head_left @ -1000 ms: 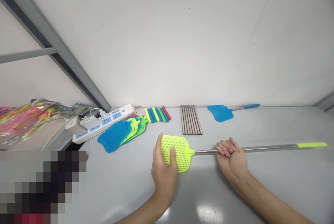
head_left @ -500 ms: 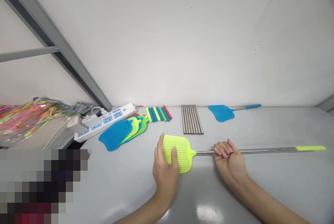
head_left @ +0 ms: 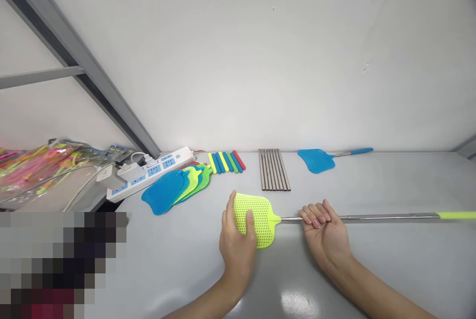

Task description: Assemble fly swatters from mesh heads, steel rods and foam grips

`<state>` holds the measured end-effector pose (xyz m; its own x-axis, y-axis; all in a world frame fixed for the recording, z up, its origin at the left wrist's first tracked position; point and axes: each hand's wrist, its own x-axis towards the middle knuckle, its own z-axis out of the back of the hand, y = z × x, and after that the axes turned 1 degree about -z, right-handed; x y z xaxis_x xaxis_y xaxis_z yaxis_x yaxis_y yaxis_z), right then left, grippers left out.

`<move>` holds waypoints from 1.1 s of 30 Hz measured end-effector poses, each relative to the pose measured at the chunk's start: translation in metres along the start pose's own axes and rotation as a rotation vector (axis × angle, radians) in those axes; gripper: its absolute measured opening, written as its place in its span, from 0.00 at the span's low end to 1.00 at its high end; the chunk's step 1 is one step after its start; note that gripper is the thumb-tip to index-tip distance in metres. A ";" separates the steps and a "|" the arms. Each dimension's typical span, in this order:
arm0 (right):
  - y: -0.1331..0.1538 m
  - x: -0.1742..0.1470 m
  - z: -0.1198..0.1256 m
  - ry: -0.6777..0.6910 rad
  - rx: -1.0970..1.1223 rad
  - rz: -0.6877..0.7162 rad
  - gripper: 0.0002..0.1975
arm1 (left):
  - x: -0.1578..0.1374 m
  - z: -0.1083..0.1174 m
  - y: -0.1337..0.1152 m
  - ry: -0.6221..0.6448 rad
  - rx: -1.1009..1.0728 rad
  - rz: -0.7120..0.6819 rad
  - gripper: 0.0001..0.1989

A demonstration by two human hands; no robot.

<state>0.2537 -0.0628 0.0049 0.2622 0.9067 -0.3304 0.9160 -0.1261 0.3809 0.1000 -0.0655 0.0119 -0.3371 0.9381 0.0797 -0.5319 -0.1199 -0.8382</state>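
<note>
A yellow-green fly swatter [head_left: 262,220] with a long telescopic metal rod lies level across the view, just over the table. My left hand [head_left: 238,239] grips its perforated head, thumb on top and fingers along the far left edge. Palm up, my right hand [head_left: 325,227] has its fingers curled round the rod, a little right of the head. The yellow-green handle [head_left: 457,215] runs out of view at the right edge. Behind my hands lies a row of metal rods [head_left: 274,170]. Left of them are several coloured handles [head_left: 226,162] and overlapping swatter heads [head_left: 167,192].
At the back of the grey table [head_left: 409,269], a blue fly swatter [head_left: 318,160] lies by the wall. A white power strip [head_left: 159,166] with plugged-in adapters stands at the left, near plastic-bagged colourful items [head_left: 55,165]. A pixelated area covers the lower left corner.
The swatter's rod has lengthened, and its handle has slid right, partly out of view. My right hand has shifted slightly left along with the camera's small movement; both grips stay the same.
</note>
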 end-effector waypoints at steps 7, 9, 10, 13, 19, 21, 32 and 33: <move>-0.003 0.000 0.002 -0.010 0.002 -0.020 0.19 | -0.001 -0.001 0.000 -0.001 -0.009 0.013 0.25; -0.003 0.000 0.002 -0.003 -0.001 -0.014 0.19 | -0.002 -0.002 0.000 -0.007 -0.015 0.006 0.25; -0.003 0.000 0.002 0.004 -0.008 -0.007 0.19 | -0.002 -0.002 0.000 -0.009 -0.016 0.000 0.25; -0.004 -0.001 0.002 0.014 -0.016 0.011 0.19 | -0.003 -0.004 -0.001 -0.008 -0.012 -0.007 0.24; -0.004 -0.001 0.001 -0.012 0.030 -0.016 0.20 | -0.005 -0.004 -0.002 -0.005 -0.023 0.013 0.24; -0.002 -0.001 -0.001 -0.007 0.021 -0.018 0.19 | -0.005 -0.003 -0.003 0.008 -0.043 0.011 0.24; 0.019 0.019 -0.012 0.070 -0.020 -0.112 0.13 | 0.019 0.001 0.002 0.063 -0.280 -0.038 0.26; 0.023 0.021 -0.013 0.067 -0.007 -0.097 0.12 | 0.023 0.001 0.005 0.050 -0.285 -0.033 0.26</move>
<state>0.2764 -0.0414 0.0182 0.1518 0.9394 -0.3075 0.9339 -0.0344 0.3560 0.0892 -0.0445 0.0104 -0.2806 0.9557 0.0886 -0.3000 0.0003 -0.9540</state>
